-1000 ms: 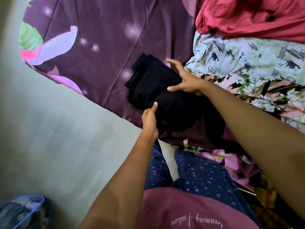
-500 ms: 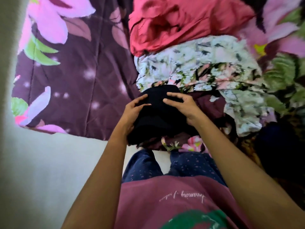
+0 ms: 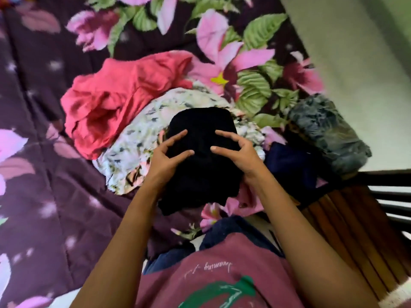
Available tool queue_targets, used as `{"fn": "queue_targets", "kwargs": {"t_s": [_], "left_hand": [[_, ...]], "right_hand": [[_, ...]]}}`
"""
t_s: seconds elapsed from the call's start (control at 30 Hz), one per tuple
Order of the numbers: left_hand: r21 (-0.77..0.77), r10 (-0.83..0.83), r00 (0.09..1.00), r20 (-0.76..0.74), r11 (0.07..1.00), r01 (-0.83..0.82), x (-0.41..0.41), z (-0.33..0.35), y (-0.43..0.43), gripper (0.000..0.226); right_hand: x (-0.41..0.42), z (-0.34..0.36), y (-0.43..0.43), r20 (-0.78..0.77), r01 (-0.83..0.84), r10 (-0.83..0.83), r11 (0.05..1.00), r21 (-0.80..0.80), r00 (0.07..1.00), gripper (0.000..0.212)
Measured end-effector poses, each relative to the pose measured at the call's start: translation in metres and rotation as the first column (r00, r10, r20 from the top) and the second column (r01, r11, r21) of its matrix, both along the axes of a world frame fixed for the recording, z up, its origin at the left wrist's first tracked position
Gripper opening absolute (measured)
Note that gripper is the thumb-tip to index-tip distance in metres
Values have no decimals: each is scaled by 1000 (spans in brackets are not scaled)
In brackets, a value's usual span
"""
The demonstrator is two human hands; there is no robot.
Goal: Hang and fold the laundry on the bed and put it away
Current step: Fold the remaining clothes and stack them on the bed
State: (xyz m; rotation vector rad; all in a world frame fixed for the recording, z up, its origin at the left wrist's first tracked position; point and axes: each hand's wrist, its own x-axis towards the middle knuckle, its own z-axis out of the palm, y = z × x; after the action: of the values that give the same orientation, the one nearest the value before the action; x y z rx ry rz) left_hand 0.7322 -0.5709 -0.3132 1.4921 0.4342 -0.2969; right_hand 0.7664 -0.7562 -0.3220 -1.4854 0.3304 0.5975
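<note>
Item: black garment (image 3: 201,174), folded into a compact bundle. Location: near edge of bed (image 3: 55,196), overlapping floral garment (image 3: 138,147), red garment (image 3: 115,96) beyond.

Long axis: runs away from the person, rounded end farthest.

Left hand (image 3: 164,158) and right hand (image 3: 241,152) clasp its two sides; fingers spread, thumb and forefinger of each lying on top.

Change: a second ago it lay diagonal on the sheet under one splayed right hand. Navy garment (image 3: 287,161) and grey bundle (image 3: 327,132) now show at right.
</note>
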Motion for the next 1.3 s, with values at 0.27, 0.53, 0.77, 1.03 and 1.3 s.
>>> {"fn": "queue_targets", "kwargs": {"t_s": [0.27, 0.53, 0.77, 1.03, 1.3], "left_hand": [[8, -290, 957, 15, 957, 290, 32, -12, -130, 50], [32, -459, 881, 114, 888, 459, 42, -27, -225, 54], [200, -722, 681, -122, 654, 730, 39, -137, -257, 68], [274, -673, 717, -183, 665, 695, 32, -159, -266, 63], [323, -542, 816, -203, 749, 578, 49, -137, -236, 33]], "right_hand": [[-20, 0, -131, -60, 301, -300, 954, 4, 952, 43], [-32, -22, -228, 107, 372, -360, 918, -137, 927, 61], [-48, -115, -266, -24, 219, -241, 914, -342, 970, 68], [-52, -142, -264, -15, 133, -166, 835, -533, 986, 69], [-50, -101, -232, 80, 101, -62, 525, -845, 995, 48]]}}
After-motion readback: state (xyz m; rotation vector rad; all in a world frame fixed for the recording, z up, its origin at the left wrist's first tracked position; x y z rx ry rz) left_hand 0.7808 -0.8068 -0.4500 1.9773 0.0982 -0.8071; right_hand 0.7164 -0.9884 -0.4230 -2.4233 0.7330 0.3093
